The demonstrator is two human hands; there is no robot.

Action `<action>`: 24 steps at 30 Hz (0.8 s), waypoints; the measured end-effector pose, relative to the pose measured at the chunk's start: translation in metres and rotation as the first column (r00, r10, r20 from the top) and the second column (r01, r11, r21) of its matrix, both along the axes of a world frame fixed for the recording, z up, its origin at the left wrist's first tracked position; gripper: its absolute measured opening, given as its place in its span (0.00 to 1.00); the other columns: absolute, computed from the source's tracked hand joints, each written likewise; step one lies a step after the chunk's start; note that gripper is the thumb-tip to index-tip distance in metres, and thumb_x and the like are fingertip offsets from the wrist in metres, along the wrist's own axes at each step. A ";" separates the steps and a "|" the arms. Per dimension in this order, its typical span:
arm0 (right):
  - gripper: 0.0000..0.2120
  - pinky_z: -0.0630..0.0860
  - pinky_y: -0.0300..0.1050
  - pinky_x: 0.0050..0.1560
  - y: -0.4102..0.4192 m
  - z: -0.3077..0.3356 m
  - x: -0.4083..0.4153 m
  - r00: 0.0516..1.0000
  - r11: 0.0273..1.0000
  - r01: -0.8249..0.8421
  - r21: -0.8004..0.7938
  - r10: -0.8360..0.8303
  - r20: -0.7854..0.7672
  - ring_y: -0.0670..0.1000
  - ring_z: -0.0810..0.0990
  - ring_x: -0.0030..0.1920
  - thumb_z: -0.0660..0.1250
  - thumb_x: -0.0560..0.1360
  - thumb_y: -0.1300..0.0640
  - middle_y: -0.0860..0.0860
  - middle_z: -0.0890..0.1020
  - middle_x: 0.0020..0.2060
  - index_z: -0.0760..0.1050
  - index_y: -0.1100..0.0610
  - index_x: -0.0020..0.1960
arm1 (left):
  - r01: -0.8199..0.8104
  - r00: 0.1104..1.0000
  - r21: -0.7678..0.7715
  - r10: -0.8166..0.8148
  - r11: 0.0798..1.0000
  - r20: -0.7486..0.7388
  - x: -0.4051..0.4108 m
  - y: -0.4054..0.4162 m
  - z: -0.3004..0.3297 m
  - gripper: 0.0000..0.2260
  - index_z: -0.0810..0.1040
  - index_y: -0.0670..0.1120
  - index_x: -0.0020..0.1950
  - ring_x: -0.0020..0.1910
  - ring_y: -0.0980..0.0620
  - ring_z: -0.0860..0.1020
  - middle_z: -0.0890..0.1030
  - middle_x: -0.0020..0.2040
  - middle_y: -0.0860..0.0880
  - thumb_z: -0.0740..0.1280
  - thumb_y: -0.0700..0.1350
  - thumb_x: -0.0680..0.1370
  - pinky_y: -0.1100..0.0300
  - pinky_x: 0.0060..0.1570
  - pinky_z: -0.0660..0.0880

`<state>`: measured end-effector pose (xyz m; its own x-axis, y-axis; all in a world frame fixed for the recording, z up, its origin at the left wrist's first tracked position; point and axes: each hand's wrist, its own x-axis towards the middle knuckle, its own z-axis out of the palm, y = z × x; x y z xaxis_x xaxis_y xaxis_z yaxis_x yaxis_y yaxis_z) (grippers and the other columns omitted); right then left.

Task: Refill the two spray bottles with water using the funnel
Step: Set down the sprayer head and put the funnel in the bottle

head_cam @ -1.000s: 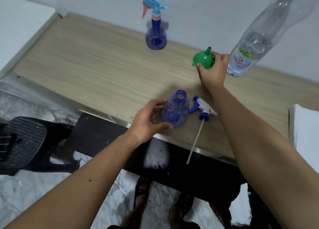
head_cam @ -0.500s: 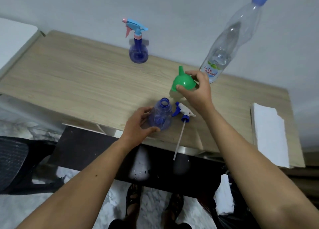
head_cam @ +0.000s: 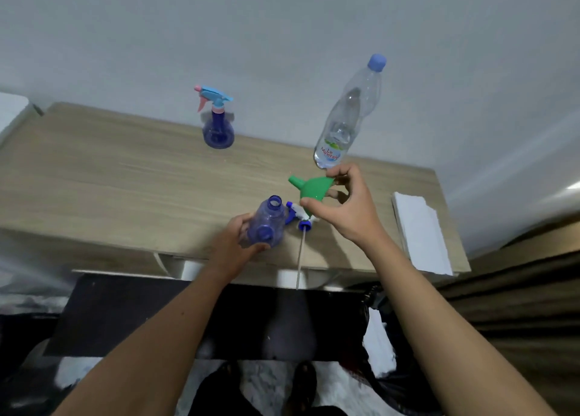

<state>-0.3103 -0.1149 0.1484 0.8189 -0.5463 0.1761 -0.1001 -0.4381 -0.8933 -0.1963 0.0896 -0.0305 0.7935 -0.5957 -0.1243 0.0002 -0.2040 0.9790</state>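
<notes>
My left hand (head_cam: 233,241) grips an uncapped translucent blue spray bottle (head_cam: 268,222) near the front edge of the wooden table (head_cam: 125,177). My right hand (head_cam: 342,208) holds the green funnel (head_cam: 310,188) in the air, spout pointing left toward the bottle's mouth, just to its right. The bottle's white and blue spray head (head_cam: 301,219) lies on the table beside it, its tube hanging over the edge. A second blue spray bottle (head_cam: 216,123) with a light blue trigger stands at the back. A clear water bottle (head_cam: 348,117) with a blue cap stands at the back right.
A folded white cloth (head_cam: 419,233) lies on the right end of the table. A grey wall rises right behind the table. Below the front edge are a dark mat (head_cam: 131,315) and my feet on a marbled floor.
My right hand has lifted the funnel off the table, carried it toward the open bottle and tilted its spout to the left. My left hand keeps holding the bottle. The camera view shifted.
</notes>
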 end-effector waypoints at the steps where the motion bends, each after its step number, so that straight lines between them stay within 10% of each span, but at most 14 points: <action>1: 0.31 0.82 0.56 0.60 0.001 0.003 -0.002 1.000 1.000 -0.003 -0.013 0.003 0.000 0.51 0.82 0.57 0.85 0.61 0.46 0.49 0.80 0.56 0.74 0.50 0.58 | 0.002 1.000 -0.016 -0.003 1.000 -0.020 -0.001 0.000 0.003 0.35 0.72 0.39 0.70 0.56 0.67 0.82 0.82 0.63 0.44 0.82 0.29 0.67 0.71 0.54 0.77; 6: 0.30 0.81 0.52 0.59 0.012 0.008 -0.004 1.000 0.991 0.001 -0.136 0.003 0.024 0.51 0.82 0.56 0.87 0.62 0.46 0.49 0.80 0.57 0.77 0.46 0.57 | -0.017 0.998 -0.048 0.014 0.999 -0.055 -0.002 0.001 0.006 0.37 0.74 0.44 0.68 0.58 0.59 0.84 0.84 0.62 0.48 0.83 0.46 0.62 0.66 0.57 0.79; 16: 0.30 0.82 0.49 0.60 0.026 0.005 0.004 0.998 0.994 0.065 -0.086 -0.064 0.023 0.46 0.82 0.60 0.88 0.63 0.49 0.44 0.83 0.58 0.78 0.49 0.60 | -0.012 1.000 -0.020 0.012 1.000 -0.006 0.007 0.006 -0.008 0.38 0.76 0.53 0.68 0.63 0.52 0.83 0.83 0.64 0.52 0.85 0.53 0.60 0.44 0.65 0.80; 24: 0.30 0.79 0.50 0.63 0.036 0.011 0.020 1.000 0.978 0.003 -0.210 0.001 0.018 0.45 0.80 0.62 0.87 0.63 0.45 0.45 0.80 0.60 0.82 0.48 0.63 | -0.016 0.995 -0.029 0.019 0.999 0.099 0.006 0.004 -0.010 0.37 0.77 0.53 0.67 0.61 0.54 0.83 0.82 0.63 0.54 0.84 0.56 0.60 0.46 0.62 0.81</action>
